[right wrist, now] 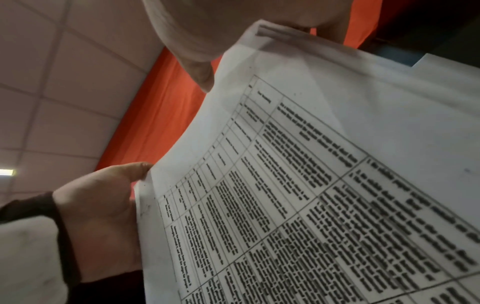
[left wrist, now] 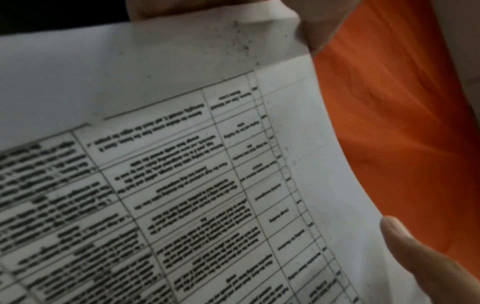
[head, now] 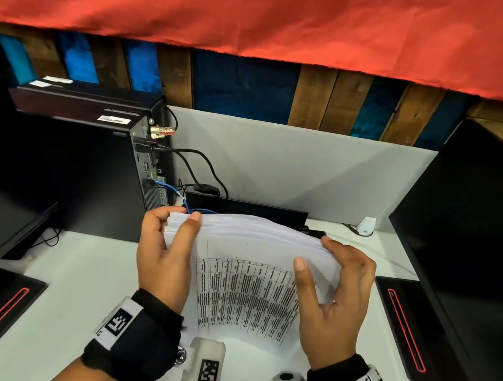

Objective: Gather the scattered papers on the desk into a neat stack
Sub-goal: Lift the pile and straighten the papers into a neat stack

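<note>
The head camera looks down over both hands from above. Each wrist camera peers upward, close against the printed sheets (left wrist: 207, 185), which all views share.

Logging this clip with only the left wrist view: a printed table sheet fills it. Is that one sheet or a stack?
Observer: A stack. The head view shows the thick white paper stack with many layered sheet edges along its top.
Reviewer: Are both hands on it?
Observer: Yes. The left hand grips its left side and the right hand grips its right side.
Reviewer: Lying flat?
Observer: No, it is held on edge above the white desk, printed face toward the person.
</note>
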`<state>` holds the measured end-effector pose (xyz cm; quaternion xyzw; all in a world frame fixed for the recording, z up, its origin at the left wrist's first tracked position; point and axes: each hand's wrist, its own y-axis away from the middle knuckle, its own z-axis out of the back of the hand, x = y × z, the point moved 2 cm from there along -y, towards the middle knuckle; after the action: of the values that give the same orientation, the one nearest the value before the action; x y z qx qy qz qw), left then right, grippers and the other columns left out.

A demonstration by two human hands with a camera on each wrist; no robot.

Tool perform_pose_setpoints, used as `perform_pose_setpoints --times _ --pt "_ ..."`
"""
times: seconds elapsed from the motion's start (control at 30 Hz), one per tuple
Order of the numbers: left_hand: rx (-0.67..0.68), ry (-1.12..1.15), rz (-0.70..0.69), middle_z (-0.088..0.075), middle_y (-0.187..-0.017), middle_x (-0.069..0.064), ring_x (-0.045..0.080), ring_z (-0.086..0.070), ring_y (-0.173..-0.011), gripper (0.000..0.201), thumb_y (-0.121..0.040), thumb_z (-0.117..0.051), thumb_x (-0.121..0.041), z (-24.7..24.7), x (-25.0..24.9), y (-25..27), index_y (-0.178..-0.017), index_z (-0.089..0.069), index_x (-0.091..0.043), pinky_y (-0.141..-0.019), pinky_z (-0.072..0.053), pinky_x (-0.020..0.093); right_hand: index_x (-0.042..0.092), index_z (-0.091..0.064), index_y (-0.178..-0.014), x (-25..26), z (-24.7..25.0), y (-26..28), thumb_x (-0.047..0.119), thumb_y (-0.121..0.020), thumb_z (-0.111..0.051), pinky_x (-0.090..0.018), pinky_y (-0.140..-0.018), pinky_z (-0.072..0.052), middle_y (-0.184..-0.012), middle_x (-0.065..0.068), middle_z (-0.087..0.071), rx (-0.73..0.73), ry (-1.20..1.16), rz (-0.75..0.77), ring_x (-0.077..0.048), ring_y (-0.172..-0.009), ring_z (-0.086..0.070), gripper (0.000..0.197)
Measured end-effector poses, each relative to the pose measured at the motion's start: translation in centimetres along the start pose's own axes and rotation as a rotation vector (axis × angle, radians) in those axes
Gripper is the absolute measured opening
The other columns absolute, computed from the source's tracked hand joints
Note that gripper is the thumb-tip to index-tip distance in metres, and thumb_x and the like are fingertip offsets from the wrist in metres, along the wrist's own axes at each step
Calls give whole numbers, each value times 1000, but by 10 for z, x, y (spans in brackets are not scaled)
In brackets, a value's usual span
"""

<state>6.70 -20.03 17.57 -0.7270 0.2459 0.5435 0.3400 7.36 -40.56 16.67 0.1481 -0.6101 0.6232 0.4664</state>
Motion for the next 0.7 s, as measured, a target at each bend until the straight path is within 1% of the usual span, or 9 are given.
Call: perform_pose_setpoints --times 0.07,0.17,0.3,0.37,0.4,0.47,0.57,0.63,0.7 --pt "51 28 -11 -63 -91 -4 14 -60 -89 31 -78 -58 -45 3 1 -2 -93 -59 -18 -81 -48 28 33 -51 -119 0 0 0 36 -79 -64 -14 -97 -40 -115 -1 -53 9 -51 -24 0 -113 -51 41" --pt "176 75 -4 -66 -85 -13 1 -63 -80 57 -71 -56 -58 6 9 0 -101 -55 -10 -72 -51 15 37 -36 -135 -11 1 1 42 -74 -68 -36 -103 -45 -122 6 -55 -20 -281 -247 -11 -115 -56 69" --pt "356 130 90 -69 -91 6 22 -68 -85 81 -47 -76 -68 9 24 2 -102 -58 -12 -75 -57 37 42 -43 -130 -24 0 2 60 -61 -75 -54 -105 -40 -130 -3 -56 95 -380 -368 -27 -123 -53 78" --pt "381 129 87 -67 -84 2 19 -67 -76 72 -46 -79 -63 9 25 1 -96 -59 -15 -66 -57 33 40 -48 -125 -25 2 1 56 -59 -77 -52 -103 -43 -126 -6 -56 83 -375 -365 -28 -118 -55 73" --pt "365 136 85 -67 -81 -3 14 -66 -71 67 -48 -79 -57 10 26 -1 -96 -59 -15 -62 -57 27 40 -50 -121 -26 4 0 49 -59 -78 -45 -99 -48 -121 -10 -58 59 -402 -377 -25 -112 -58 68" --pt "351 169 100 -68 -83 -6 7 -66 -71 66 -50 -77 -54 12 27 -4 -100 -58 -16 -62 -56 21 38 -51 -116 -28 5 -1 41 -57 -77 -34 -85 -56 -114 -14 -61 73 -468 -419 -22 -101 -64 65" --pt "397 176 157 -69 -96 8 21 -69 -87 88 -42 -81 -64 5 24 3 -110 -57 -13 -76 -58 36 34 -50 -118 -19 0 1 27 -51 -90 -20 -74 -56 -112 2 -64 224 -488 -445 -8 -98 -67 79" --pt "383 177 132 -70 -96 5 19 -69 -89 87 -41 -81 -65 1 22 6 -109 -58 -16 -75 -58 32 32 -47 -124 -12 -4 4 30 -50 -91 -15 -78 -54 -110 17 -63 209 -477 -425 0 -101 -64 86" --pt "327 181 129 -70 -98 4 17 -69 -88 94 -40 -81 -66 2 23 3 -113 -56 -13 -71 -58 26 38 -46 -124 -10 -3 3 48 -47 -88 -27 -92 -53 -117 17 -60 141 -459 -419 -5 -108 -61 88"
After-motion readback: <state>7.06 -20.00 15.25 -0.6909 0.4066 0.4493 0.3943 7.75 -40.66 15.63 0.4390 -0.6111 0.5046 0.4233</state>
